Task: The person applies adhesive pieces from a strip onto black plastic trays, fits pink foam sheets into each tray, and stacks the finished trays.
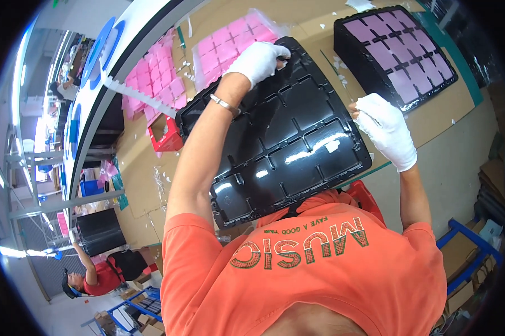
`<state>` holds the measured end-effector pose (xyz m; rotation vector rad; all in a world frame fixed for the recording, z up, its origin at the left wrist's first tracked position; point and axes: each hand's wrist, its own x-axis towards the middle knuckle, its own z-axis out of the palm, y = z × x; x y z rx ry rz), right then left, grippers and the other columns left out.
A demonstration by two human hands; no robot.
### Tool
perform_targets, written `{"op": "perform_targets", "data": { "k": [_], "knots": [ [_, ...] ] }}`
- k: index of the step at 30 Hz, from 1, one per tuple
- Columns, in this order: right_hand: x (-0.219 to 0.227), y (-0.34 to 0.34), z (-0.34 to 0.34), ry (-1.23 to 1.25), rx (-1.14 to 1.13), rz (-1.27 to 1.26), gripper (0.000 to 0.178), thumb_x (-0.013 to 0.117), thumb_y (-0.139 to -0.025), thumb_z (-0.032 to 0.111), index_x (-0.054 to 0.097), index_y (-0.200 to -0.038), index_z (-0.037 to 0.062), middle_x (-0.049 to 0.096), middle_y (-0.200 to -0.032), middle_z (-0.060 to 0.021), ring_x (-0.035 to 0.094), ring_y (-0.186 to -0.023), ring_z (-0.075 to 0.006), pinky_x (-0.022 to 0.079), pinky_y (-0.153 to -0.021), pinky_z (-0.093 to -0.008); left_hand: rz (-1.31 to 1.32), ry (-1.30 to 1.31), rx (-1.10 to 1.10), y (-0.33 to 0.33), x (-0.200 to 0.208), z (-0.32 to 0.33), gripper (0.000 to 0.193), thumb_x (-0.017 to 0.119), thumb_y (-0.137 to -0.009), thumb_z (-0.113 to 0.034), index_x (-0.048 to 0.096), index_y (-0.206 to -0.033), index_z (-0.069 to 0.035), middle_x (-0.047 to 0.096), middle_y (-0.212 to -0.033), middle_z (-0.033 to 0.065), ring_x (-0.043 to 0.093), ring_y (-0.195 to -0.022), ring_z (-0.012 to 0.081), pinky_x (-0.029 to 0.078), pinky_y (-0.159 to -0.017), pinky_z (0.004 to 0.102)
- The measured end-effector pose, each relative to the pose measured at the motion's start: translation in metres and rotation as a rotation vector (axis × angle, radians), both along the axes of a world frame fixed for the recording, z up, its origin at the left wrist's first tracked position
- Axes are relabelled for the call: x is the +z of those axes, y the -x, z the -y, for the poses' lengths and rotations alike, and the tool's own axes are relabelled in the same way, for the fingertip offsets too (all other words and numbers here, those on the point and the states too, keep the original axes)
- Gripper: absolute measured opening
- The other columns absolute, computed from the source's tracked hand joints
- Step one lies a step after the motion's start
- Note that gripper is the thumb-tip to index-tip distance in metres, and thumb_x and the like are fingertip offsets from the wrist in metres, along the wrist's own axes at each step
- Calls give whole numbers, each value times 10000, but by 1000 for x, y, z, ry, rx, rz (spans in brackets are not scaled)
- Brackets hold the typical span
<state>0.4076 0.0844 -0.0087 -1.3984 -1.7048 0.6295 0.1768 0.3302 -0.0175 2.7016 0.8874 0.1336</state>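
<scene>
A large black plastic tray (pixel 297 120) with moulded compartments lies tilted before me, its near edge against my shirt. My left hand (pixel 256 63), in a white glove with bare fingertips, reaches across it to the far edge. Its fingers are curled together there, and whatever they pinch is too small to make out. Just off the tray's right edge is my right hand (pixel 384 127), gloved the same way. Its fingers are closed, and I cannot tell if anything is in them. A small white scrap (pixel 332 146) sits on the tray's right part.
Black stacked trays with pink pieces (pixel 401 59) stand at the far right. Pink sheets in clear film (pixel 235 39) and more pink pieces (pixel 157 78) lie beyond the tray. A red box (pixel 166 134) is at its left. A co-worker (pixel 104 271) stands at the far left.
</scene>
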Motion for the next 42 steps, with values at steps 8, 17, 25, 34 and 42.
{"op": "perform_targets", "data": {
  "k": [8, 17, 25, 34, 42],
  "knots": [
    [-6, -9, 0, -148, 21, 236, 166, 630, -908, 89, 672, -1024, -23, 633, -926, -118, 636, -794, -230, 495, -710, -311, -55, 181, 3, 6, 15, -5, 143, 701, -816, -123, 680, -951, -79, 678, -800, 116, 642, -721, 286, 502, -689, 355],
    [-6, -3, -4, -32, 23, 79, 166, 629, -904, 95, 668, -1017, -20, 638, -936, -123, 636, -816, -245, 498, -722, -319, 32, 130, 9, -2, 5, 1, 100, 683, -824, -102, 645, -896, -44, 661, -792, 151, 645, -765, 304, 501, -690, 390],
    [-10, -9, 4, -64, -20, 124, 170, 621, -912, 100, 673, -1023, -18, 637, -926, -119, 638, -817, -235, 497, -728, -318, 74, -179, -30, 15, -8, 18, 181, 612, -798, -1, 628, -959, -82, 618, -872, 138, 628, -851, 368, 508, -746, 407],
    [-7, -9, 20, 71, -104, -20, 171, 620, -910, 76, 668, -1033, -33, 616, -910, -103, 604, -778, -184, 484, -704, -280, 548, 656, 443, 36, 11, 68, 154, 585, -942, -147, 624, -985, -4, 633, -796, 43, 555, -646, 72, 448, -571, 238],
    [-9, -12, 31, -43, -83, 14, 147, 625, -911, 78, 666, -1012, -19, 659, -919, -97, 668, -828, -215, 522, -736, -294, 263, 293, -220, -5, 20, 156, 196, 680, -883, -151, 667, -1044, -41, 641, -851, 103, 645, -729, 222, 513, -666, 318]
  ]
}}
